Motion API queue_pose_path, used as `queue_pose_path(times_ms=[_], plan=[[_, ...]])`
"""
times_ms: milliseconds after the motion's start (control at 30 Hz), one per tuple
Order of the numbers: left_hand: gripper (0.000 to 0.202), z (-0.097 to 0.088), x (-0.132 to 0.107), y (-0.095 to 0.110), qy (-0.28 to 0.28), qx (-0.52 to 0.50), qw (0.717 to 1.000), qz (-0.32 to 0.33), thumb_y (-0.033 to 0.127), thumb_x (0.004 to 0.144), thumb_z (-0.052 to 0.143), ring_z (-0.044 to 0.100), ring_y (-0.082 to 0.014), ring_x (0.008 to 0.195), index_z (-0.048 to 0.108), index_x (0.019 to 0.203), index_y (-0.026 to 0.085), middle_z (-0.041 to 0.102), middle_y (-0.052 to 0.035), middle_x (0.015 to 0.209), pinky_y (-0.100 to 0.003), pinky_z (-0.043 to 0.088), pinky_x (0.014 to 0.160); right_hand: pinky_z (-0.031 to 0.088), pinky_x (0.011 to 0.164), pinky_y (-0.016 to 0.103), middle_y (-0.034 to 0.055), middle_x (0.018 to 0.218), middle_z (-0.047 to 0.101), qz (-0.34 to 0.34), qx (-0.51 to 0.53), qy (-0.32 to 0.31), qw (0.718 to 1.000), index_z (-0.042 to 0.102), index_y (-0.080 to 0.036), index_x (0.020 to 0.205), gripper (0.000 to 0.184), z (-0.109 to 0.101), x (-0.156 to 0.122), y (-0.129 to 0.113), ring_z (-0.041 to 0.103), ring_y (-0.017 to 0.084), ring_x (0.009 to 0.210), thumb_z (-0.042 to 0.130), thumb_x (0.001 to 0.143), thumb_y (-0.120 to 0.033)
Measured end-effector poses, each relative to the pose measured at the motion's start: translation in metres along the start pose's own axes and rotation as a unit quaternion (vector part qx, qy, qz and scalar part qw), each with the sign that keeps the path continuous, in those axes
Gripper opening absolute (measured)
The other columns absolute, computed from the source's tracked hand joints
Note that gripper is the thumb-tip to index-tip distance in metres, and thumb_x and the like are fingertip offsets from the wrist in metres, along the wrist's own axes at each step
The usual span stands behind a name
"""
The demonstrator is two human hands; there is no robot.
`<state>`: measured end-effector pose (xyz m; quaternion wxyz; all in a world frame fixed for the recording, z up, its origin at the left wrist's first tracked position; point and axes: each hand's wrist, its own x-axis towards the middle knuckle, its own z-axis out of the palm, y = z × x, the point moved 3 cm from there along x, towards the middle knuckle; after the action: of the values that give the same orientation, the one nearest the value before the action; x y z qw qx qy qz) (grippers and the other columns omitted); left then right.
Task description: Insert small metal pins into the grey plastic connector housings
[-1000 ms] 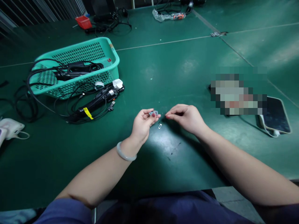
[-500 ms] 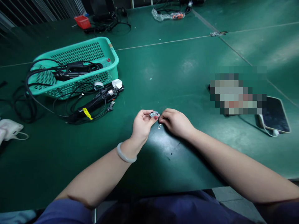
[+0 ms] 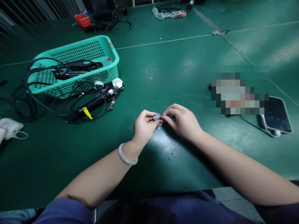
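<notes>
within my left hand (image 3: pixel 145 126), clamped at the fingertips: one small grey part (image 3: pixel 156 117), presumably steadied for my right hand (image 3: pixel 185 123) alongside, whose hold i cannot tell; just below this grip, one pale frame (image 3: pixel 160 126).

The light is uneven and rather dim, with its source out of frame. A pale glare spot sits on the table (image 3: pixel 196 81) just below the left hand (image 3: pixel 146 126) and right hand (image 3: pixel 187 123), and softer, hazy reflections spread over its right side. The left side and the top left corner sink into deep shade, and the lap (image 3: pixel 173 207) is almost black in places. A dark shadow runs along the lower edge of the right forearm (image 3: pixel 231 161). Wide-angle stretch widens both forearms toward the frame's edges. Focus is slightly soft throughout, so detail on the small part (image 3: pixel 156 117) is hard to read. Coarse pixelation hides a patch beside the phone (image 3: pixel 279 115).
</notes>
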<state>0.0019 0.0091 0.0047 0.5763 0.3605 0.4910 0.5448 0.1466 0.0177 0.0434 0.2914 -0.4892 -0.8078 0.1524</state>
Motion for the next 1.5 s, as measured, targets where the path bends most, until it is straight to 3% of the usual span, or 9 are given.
queue_pose_path(times_ms=[367,567,667,867,1233,1500], plan=[[0.03,-0.0012,-0.0039,0.0015,-0.006,0.064,0.997,0.041,0.016,0.057,0.08,0.067,-0.014,0.079,0.058,0.078,0.016,0.068,-0.0025,0.08,-0.033,0.055,0.08,0.049,0.07,0.031,0.0064,0.085,0.066,-0.014,-0.051,0.01,0.999,0.066,-0.02,0.077,0.02,0.0,-0.0016,-0.002,0.061,0.019,0.079,0.055,0.088,-0.032],[0.03,-0.004,-0.0073,0.0011,0.011,0.122,0.988,0.092,0.021,0.057,0.082,0.066,-0.0157,0.084,0.062,0.079,0.016,0.066,-0.0054,0.089,-0.034,0.055,0.083,0.048,0.069,0.031,0.0051,0.084,0.066,0.002,-0.026,0.007,1.0,0.065,-0.02,0.076,0.018,0.0013,-0.002,0.0,0.061,0.018,0.076,0.056,0.088,-0.031],[0.03,-0.0027,-0.0075,-0.0005,0.002,0.121,0.989,0.08,0.022,0.058,0.081,0.067,-0.0157,0.085,0.061,0.08,0.017,0.067,-0.0048,0.088,-0.033,0.055,0.082,0.047,0.066,0.03,0.0047,0.084,0.066,0.006,-0.009,0.012,1.0,0.065,-0.02,0.076,0.016,0.0012,-0.0017,0.0004,0.06,0.017,0.075,0.057,0.087,-0.03],[0.036,0.0016,-0.0042,0.0003,-0.004,0.013,1.0,0.005,0.016,0.052,0.082,0.067,-0.0139,0.077,0.055,0.075,0.016,0.068,-0.0021,0.079,-0.03,0.055,0.073,0.047,0.065,0.029,0.0042,0.083,0.065,0.0,0.048,0.026,0.999,0.062,-0.02,0.075,0.014,-0.002,-0.0011,0.0035,0.06,0.016,0.074,0.057,0.086,-0.026],[0.035,0.001,-0.0061,0.0006,-0.002,0.049,0.998,0.033,0.02,0.054,0.083,0.067,-0.013,0.077,0.056,0.076,0.016,0.069,-0.0026,0.08,-0.029,0.056,0.074,0.048,0.065,0.028,0.0046,0.083,0.065,-0.034,0.001,0.039,0.999,0.064,-0.02,0.077,0.014,-0.0033,-0.0043,0.0014,0.06,0.016,0.075,0.056,0.087,-0.026],[0.03,-0.0004,-0.007,0.0028,-0.005,0.092,0.992,0.089,0.02,0.058,0.081,0.068,-0.0141,0.081,0.059,0.078,0.015,0.068,-0.0037,0.085,-0.031,0.058,0.079,0.048,0.066,0.029,0.0051,0.083,0.066,-0.057,-0.038,0.057,0.996,0.064,-0.019,0.077,0.016,-0.0025,-0.0053,0.0004,0.06,0.016,0.075,0.056,0.088,-0.028]])
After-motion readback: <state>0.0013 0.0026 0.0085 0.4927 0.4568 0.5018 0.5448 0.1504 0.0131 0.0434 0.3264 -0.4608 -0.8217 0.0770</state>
